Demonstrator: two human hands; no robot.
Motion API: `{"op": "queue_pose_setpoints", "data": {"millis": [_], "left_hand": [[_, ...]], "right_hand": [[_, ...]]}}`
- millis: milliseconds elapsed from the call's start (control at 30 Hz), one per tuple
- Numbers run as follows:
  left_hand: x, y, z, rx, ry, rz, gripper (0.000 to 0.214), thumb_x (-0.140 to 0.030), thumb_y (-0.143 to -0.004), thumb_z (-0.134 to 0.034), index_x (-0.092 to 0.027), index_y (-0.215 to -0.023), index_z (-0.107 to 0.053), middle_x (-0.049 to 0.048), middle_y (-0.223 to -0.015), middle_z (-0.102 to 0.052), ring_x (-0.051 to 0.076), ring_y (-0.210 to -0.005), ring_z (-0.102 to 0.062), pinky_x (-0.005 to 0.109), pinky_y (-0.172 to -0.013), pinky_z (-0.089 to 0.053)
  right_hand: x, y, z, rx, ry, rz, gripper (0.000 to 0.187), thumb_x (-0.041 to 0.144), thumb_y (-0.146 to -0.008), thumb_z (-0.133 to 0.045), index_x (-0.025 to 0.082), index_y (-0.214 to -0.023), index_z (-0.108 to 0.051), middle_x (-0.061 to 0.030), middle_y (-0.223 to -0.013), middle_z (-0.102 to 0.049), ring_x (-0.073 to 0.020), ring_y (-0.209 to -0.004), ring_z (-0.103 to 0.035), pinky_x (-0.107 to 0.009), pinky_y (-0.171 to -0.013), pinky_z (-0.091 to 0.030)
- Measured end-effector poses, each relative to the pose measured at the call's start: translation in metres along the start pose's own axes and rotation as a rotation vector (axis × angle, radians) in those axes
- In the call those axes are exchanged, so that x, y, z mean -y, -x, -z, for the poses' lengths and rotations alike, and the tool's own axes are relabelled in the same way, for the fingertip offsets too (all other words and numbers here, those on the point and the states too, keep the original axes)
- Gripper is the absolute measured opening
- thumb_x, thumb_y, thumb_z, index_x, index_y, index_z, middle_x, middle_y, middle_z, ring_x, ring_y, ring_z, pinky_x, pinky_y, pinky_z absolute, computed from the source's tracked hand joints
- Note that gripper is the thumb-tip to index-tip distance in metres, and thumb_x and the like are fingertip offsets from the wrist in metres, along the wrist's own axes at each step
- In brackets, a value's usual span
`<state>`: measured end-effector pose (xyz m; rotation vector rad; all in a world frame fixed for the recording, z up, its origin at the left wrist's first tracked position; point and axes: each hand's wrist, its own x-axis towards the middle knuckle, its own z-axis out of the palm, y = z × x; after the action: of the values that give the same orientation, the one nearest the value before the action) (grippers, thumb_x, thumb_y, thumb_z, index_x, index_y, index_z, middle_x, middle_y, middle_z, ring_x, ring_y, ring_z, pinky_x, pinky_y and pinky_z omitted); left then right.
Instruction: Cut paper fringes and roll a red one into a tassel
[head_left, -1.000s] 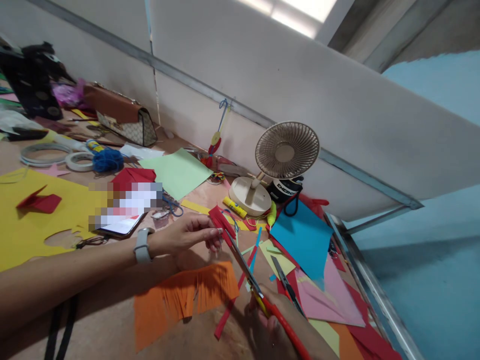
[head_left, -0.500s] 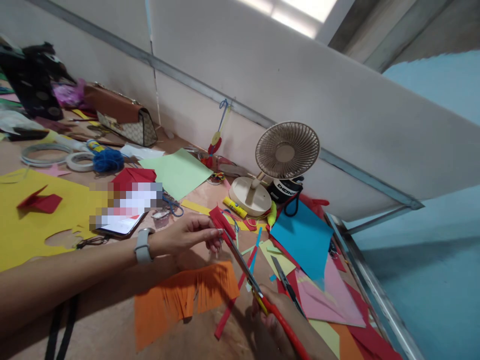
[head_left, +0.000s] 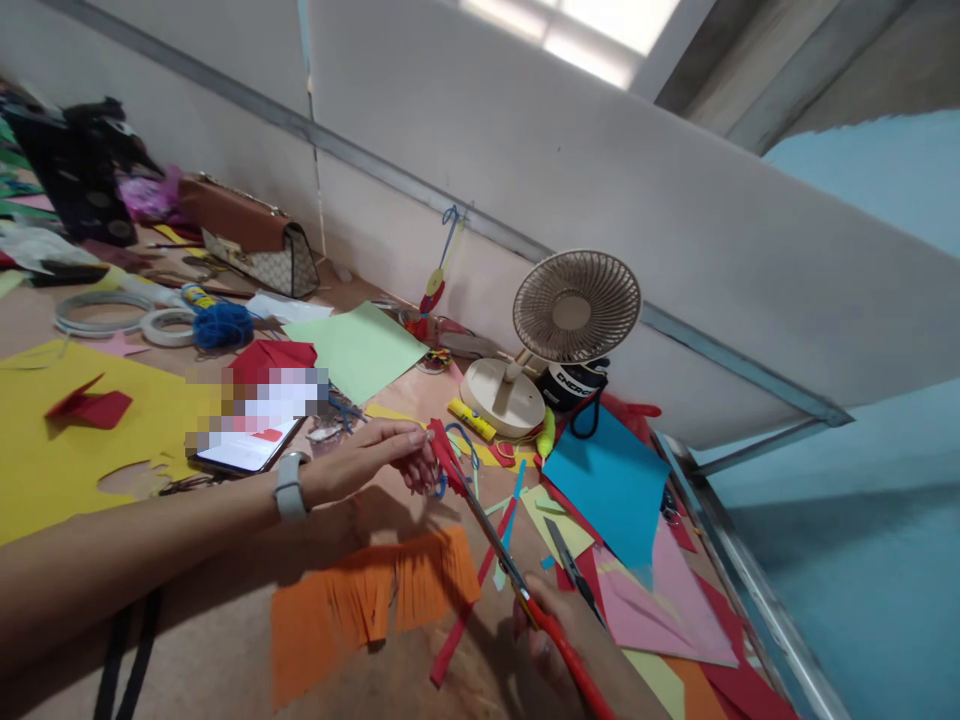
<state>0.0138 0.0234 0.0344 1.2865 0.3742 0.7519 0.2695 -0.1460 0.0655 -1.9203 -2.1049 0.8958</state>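
Observation:
My left hand point(head_left: 375, 462), with a grey watch point(head_left: 289, 486) on the wrist, pinches a small piece of red paper point(head_left: 444, 452) above the table. My right hand point(head_left: 561, 640) at the bottom edge grips red-handled scissors point(head_left: 517, 580). Their long blades reach up to the red paper and meet it. Below the hands lies an orange sheet point(head_left: 375, 600) cut into a fringe, and a loose red strip point(head_left: 469, 600) lies beside it.
A small beige desk fan point(head_left: 559, 325) stands by the wall. A blue sheet point(head_left: 604, 480), pink and yellow scraps, a second pair of scissors point(head_left: 574, 570), a green sheet point(head_left: 358, 347), a big yellow sheet point(head_left: 67, 440), a phone point(head_left: 247, 445), tape rolls and a handbag point(head_left: 251, 240) lie around.
My left hand has lifted and turned the red paper slightly to the right; the scissors have followed, still at the paper. The view has shifted a little.

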Motion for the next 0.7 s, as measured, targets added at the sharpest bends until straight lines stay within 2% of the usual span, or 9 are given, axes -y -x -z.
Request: {"op": "queue_pose_setpoints", "data": {"millis": [67, 167, 267, 400, 700], "left_hand": [[-0.001, 0.000, 0.001, -0.013, -0.025, 0.006, 0.045, -0.047, -0.091, -0.048, -0.009, -0.078, -0.068, 0.0089, -0.071, -0.070, 0.013, -0.062, -0.064, 0.023, -0.061, -0.052], [-0.002, -0.001, 0.000, -0.041, -0.047, 0.050, 0.038, -0.043, -0.089, -0.053, -0.009, -0.079, -0.067, 0.0067, -0.069, -0.069, 0.011, -0.060, -0.063, 0.021, -0.060, -0.050], [-0.003, -0.001, -0.002, -0.055, -0.040, 0.069, 0.033, -0.039, -0.089, -0.056, -0.009, -0.081, -0.067, 0.0063, -0.070, -0.070, 0.011, -0.062, -0.064, 0.020, -0.060, -0.050], [-0.002, -0.001, -0.002, -0.037, 0.000, 0.052, 0.033, -0.039, -0.089, -0.056, -0.009, -0.082, -0.066, 0.0065, -0.071, -0.070, 0.011, -0.062, -0.065, 0.021, -0.062, -0.052], [-0.001, -0.002, -0.001, -0.038, -0.001, 0.057, 0.033, -0.041, -0.089, -0.055, -0.010, -0.083, -0.065, 0.0058, -0.071, -0.070, 0.011, -0.062, -0.066, 0.021, -0.062, -0.053]], "right_hand": [[-0.002, -0.002, -0.003, 0.038, -0.012, 0.005, 0.024, 0.036, -0.094, -0.052, 0.016, -0.102, -0.061, -0.0042, -0.098, -0.064, -0.0144, -0.080, -0.063, -0.032, -0.072, -0.054], [-0.005, -0.005, -0.005, 0.076, -0.038, 0.017, 0.030, 0.045, -0.093, -0.048, 0.018, -0.093, -0.061, -0.0029, -0.083, -0.066, -0.0135, -0.068, -0.062, -0.028, -0.065, -0.052], [-0.006, -0.006, -0.004, 0.095, -0.066, 0.037, 0.036, 0.056, -0.088, -0.044, 0.023, -0.083, -0.058, -0.0030, -0.073, -0.066, -0.0165, -0.061, -0.061, -0.026, -0.057, -0.049], [-0.005, -0.008, -0.002, 0.100, -0.084, 0.070, 0.042, 0.064, -0.083, -0.041, 0.025, -0.079, -0.056, -0.0039, -0.072, -0.065, -0.0191, -0.061, -0.060, -0.026, -0.057, -0.049], [-0.007, -0.012, -0.005, 0.067, -0.047, 0.086, 0.051, 0.068, -0.083, -0.034, 0.023, -0.072, -0.055, -0.0049, -0.071, -0.060, -0.0193, -0.060, -0.058, -0.028, -0.058, -0.049]]}}
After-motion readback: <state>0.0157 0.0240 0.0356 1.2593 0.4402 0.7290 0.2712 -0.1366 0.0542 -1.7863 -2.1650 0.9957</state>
